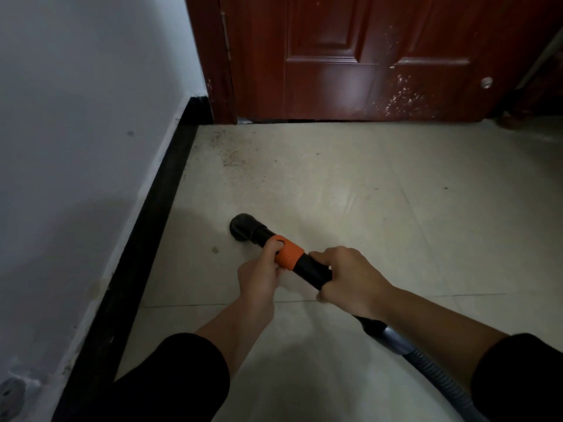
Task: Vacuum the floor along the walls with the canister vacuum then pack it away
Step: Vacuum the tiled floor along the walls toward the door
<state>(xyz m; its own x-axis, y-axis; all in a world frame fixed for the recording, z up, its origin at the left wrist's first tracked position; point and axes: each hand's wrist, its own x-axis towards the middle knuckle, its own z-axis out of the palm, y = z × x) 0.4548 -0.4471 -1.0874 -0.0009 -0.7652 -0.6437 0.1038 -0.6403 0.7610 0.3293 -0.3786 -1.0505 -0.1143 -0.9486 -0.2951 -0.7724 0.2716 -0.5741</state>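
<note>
A black vacuum wand with an orange collar (289,255) points down and left, its round black nozzle (242,227) on the beige tiled floor (365,193) near the black baseboard (146,254). My left hand (262,272) grips the wand at the orange collar. My right hand (350,278) grips the black tube just behind it. The grey ribbed hose (426,357) trails from the tube to the lower right. The canister itself is out of view.
A white wall (76,117) runs along the left. A dark red wooden door (365,56) stands shut ahead. Specks of dirt (231,153) lie on the floor in the corner by the door frame. A wall socket (12,394) sits at bottom left.
</note>
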